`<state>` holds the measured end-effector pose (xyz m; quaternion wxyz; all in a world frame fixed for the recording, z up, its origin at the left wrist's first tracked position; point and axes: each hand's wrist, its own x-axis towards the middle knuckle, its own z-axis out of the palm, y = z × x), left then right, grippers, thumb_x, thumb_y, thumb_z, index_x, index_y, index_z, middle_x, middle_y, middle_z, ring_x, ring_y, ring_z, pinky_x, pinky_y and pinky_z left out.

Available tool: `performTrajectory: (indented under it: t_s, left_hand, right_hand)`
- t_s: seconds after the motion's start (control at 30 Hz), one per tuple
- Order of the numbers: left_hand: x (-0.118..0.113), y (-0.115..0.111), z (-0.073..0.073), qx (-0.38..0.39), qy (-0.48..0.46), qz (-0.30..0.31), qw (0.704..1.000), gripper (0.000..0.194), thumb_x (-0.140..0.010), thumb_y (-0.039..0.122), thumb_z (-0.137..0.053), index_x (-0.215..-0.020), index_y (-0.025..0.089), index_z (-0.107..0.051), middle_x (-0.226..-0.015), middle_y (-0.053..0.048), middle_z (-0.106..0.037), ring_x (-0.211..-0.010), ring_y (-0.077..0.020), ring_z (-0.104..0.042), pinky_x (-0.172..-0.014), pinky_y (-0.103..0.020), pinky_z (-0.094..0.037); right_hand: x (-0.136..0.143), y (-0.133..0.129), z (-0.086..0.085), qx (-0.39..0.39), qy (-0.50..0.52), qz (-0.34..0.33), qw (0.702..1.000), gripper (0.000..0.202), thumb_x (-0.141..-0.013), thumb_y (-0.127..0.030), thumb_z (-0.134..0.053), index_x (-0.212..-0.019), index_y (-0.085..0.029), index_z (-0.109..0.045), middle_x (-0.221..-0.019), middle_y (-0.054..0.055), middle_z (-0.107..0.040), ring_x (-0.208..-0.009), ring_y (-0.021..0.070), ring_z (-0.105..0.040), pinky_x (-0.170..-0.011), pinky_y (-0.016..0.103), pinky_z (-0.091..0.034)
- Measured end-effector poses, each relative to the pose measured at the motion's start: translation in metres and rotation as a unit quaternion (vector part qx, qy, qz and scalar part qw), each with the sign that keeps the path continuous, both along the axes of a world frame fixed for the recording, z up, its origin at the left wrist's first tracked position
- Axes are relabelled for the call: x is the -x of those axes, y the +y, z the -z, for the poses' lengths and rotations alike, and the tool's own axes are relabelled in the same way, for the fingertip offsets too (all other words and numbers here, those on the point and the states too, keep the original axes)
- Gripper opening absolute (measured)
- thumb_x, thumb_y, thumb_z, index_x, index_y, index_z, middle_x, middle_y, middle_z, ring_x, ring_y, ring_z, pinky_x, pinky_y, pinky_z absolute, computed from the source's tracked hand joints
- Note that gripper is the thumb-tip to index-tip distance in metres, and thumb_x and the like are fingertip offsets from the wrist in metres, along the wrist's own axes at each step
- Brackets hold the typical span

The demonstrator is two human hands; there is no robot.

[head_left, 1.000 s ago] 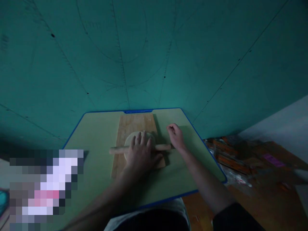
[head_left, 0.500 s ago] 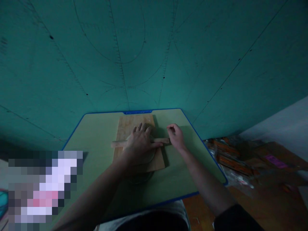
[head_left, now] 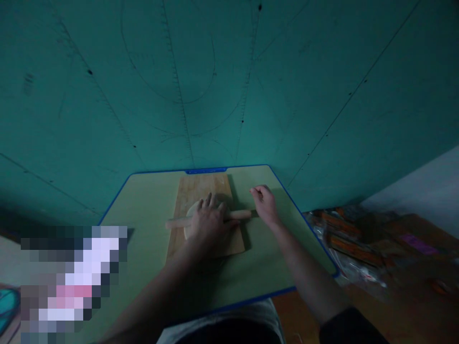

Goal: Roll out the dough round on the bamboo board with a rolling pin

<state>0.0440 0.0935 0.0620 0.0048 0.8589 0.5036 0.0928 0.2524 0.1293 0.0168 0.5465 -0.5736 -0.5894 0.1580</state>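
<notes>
Fingers spread, my left hand (head_left: 208,220) lies across the middle of a wooden rolling pin (head_left: 241,214) and presses on it. Under the pin is a flat, pale round of dough (head_left: 192,209), partly hidden by the hand. The dough rests on a wooden cutting board (head_left: 201,184) on the pale green table (head_left: 150,200). To the right of the board my right hand (head_left: 264,200) is raised with its fingers curled together, near the pin's right end but apart from it. What those fingers hold, if anything, cannot be made out.
Behind the blue-edged table stands a green wall (head_left: 215,119) with drawn lines. Plastic-wrapped orange-brown items (head_left: 353,246) lie beyond the right edge. A pixelated object (head_left: 82,267) is at the table's left.
The rolling pin and my left hand have shifted slightly toward me, with more dough showing beyond the fingers. My right hand has hardly moved. The camera view has shifted a little.
</notes>
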Motion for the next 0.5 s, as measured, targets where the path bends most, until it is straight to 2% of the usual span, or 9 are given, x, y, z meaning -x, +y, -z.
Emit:
performTrajectory:
  t_s: [0.13,0.23,0.4,0.5]
  left_hand:
    - [-0.0009,0.0056,-0.0036,0.003,-0.002,0.004,1.000,0.055,-0.094,0.063,-0.052,-0.122,0.018,-0.066,-0.140,-0.017,-0.058,-0.136,-0.0375,-0.048,-0.106,-0.050,-0.045]
    - [0.0004,0.0084,-0.0045,-0.011,0.008,0.010,1.000,0.060,-0.093,0.065,-0.053,-0.124,0.015,-0.066,-0.140,-0.019,-0.059,-0.136,-0.0390,-0.049,-0.109,-0.053,-0.043]
    - [0.0040,0.0088,-0.0031,-0.020,-0.008,0.052,0.998,0.040,-0.094,0.056,-0.058,-0.114,0.023,-0.070,-0.137,-0.010,-0.062,-0.131,-0.0327,-0.055,-0.103,-0.046,-0.050]
    - [0.0059,0.0103,-0.0017,-0.025,-0.016,0.055,0.998,0.038,-0.097,0.052,-0.056,-0.116,0.022,-0.069,-0.147,-0.010,-0.057,-0.138,-0.0305,-0.050,-0.108,-0.043,-0.046]
  right_hand:
    - [-0.0018,0.0017,0.0016,-0.002,0.004,0.010,1.000,0.040,-0.088,-0.060,-0.050,-0.068,-0.026,-0.048,-0.074,0.002,-0.053,-0.071,0.0194,-0.051,-0.068,0.033,-0.044]
    - [-0.0024,0.0020,0.0021,-0.002,0.013,0.019,1.000,0.043,-0.088,-0.064,-0.050,-0.067,-0.026,-0.047,-0.074,0.001,-0.053,-0.071,0.0189,-0.051,-0.068,0.032,-0.045]
    - [-0.0043,0.0039,0.0047,0.015,0.049,0.025,0.998,0.043,-0.087,-0.066,-0.049,-0.071,-0.026,-0.050,-0.075,0.002,-0.057,-0.073,0.0203,-0.056,-0.068,0.033,-0.046]
    - [-0.0065,0.0064,0.0079,0.018,0.060,0.034,0.997,0.043,-0.089,-0.067,-0.045,-0.078,-0.026,-0.053,-0.076,0.003,-0.060,-0.072,0.0205,-0.057,-0.067,0.033,-0.046]
